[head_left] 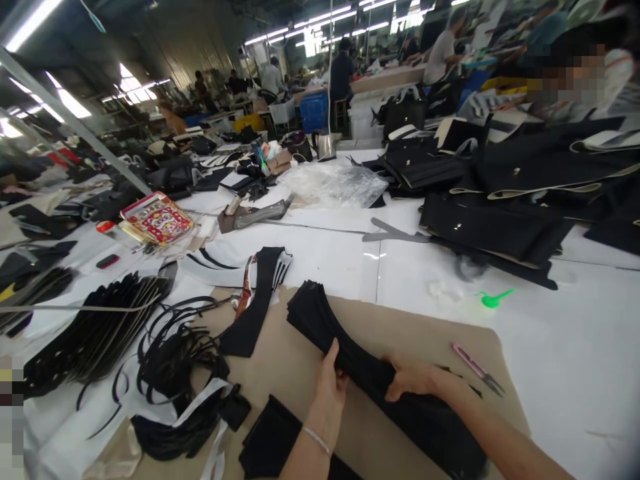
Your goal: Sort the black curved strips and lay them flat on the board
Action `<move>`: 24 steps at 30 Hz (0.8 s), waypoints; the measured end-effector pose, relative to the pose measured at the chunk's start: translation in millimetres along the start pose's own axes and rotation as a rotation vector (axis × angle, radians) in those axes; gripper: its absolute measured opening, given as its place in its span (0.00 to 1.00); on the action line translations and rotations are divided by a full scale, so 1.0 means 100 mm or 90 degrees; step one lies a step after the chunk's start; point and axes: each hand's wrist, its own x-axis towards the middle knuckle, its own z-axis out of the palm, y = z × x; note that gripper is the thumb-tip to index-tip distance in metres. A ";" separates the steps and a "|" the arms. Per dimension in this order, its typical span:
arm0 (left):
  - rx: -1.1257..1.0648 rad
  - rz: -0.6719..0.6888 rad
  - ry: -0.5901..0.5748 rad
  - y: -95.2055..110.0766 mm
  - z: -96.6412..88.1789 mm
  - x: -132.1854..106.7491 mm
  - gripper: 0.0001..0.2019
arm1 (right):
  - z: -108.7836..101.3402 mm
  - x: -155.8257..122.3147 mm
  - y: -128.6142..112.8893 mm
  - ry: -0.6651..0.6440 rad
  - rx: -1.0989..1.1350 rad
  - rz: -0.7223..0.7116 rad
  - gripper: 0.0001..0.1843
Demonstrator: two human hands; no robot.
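A stack of black fabric pieces (370, 360) lies slantwise over a tan mat (410, 327). My left hand (331, 383), with a bracelet at the wrist, grips the stack's near edge, thumb on top. Further right, my right hand (407, 379) is closed around the same stack. Below my left wrist lies another black fabric piece (270, 433). A curved black piece with white layers (260, 300) rests at the mat's upper left. Pink thread snips (477, 369) lie to the right of my right hand.
Black strips (175, 367) are heaped at the left, near stacked dark pieces (110, 327). A green plastic item (495, 299) lies on the white table (575, 333). Black bag panels (490, 227) are piled at the right, and clear plastic (335, 185) at the back. Several people work beyond.
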 end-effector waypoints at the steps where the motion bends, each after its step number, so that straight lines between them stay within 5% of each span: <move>1: 0.016 0.004 0.005 -0.02 -0.02 0.03 0.18 | -0.01 0.04 0.06 -0.017 -0.012 -0.002 0.15; 9: 0.175 0.012 0.008 0.08 0.10 0.19 0.16 | -0.37 0.40 0.21 -0.064 -0.081 0.042 0.17; 14: 0.348 0.077 0.019 0.15 0.02 0.19 0.17 | -0.52 0.64 0.31 -0.053 -0.124 0.063 0.17; 19: 0.539 0.297 -0.010 0.25 -0.33 -0.22 0.10 | -0.53 0.68 0.28 -0.003 -0.173 0.057 0.17; 24: 1.017 0.415 -0.277 0.15 -0.94 -0.63 0.12 | -0.47 0.47 0.20 0.149 -0.191 0.014 0.24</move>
